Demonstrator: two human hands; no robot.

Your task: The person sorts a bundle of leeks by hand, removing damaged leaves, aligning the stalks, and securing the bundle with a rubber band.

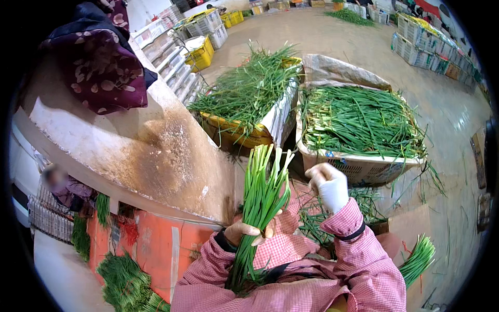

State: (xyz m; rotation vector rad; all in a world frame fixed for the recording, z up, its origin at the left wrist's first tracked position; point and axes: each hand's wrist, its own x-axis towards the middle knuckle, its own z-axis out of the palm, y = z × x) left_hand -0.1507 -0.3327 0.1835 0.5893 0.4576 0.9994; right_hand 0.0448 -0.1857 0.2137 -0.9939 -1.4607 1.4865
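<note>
My left hand (pixel 251 233) is closed around a bunch of green garlic chives (pixel 263 195), pale cut ends up and leafy ends towards my lap. To the right of the bunch, my right hand (pixel 329 185), in a white glove, is raised with its fingers curled; whether it pinches anything cannot be told. Just beyond it is a white plastic crate (pixel 358 165) packed with chives (pixel 358 121). Left of that, a yellow crate (pixel 234 128) is heaped with looser chives (pixel 253 87). A tied bunch (pixel 419 257) lies on cardboard at my right.
A stained pale partition (pixel 187 156) curves along my left. Beyond it are an orange surface (pixel 152 238) with chive bunches (pixel 124 280), and a person (pixel 72 189). Another person's floral garment (pixel 105 74) shows upper left. Stacked crates (pixel 429 46) stand far right. Loose leaves litter the floor.
</note>
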